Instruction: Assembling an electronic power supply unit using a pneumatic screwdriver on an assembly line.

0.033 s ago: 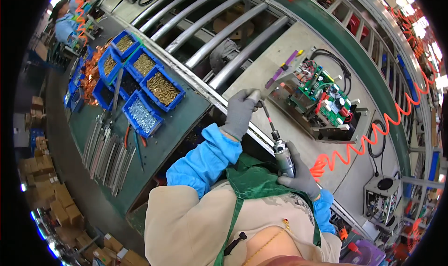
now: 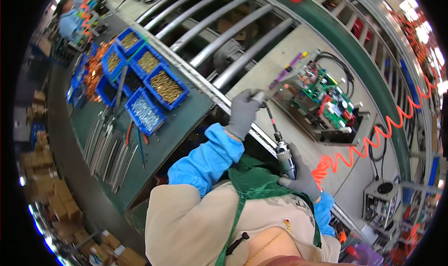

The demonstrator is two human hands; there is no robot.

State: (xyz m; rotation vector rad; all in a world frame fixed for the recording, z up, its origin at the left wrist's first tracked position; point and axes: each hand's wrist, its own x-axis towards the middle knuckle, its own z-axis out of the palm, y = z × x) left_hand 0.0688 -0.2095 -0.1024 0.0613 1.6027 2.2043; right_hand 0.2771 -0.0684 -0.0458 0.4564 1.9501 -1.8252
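My right hand [image 2: 302,176], in a grey glove, is wrapped round a silver power screwdriver [image 2: 285,158]. Its long thin bit [image 2: 271,120], banded in red, points up and away toward my left hand [image 2: 245,113]. That hand, also gloved in grey, has its fingertips pinched together at the bit's tip; anything small between them is hidden. Just beyond and to the right sits a metal chassis [image 2: 322,136] with an exposed green circuit board [image 2: 332,103], coloured wires and white connectors. A purple-and-yellow strip-like tool [image 2: 284,72] lies by its far left corner.
Blue bins [image 2: 166,87] of brass and silver-coloured fasteners stand on the left bench, beside metal strips [image 2: 106,153]. Steel rollers [image 2: 233,35] run across the back. A coiled orange air hose [image 2: 359,142] stretches to the right. Another open unit [image 2: 381,203] stands at lower right.
The surroundings sit slightly farther right in the picture, as if the view turned a little. Both hands and the screwdriver keep nearly the same pose.
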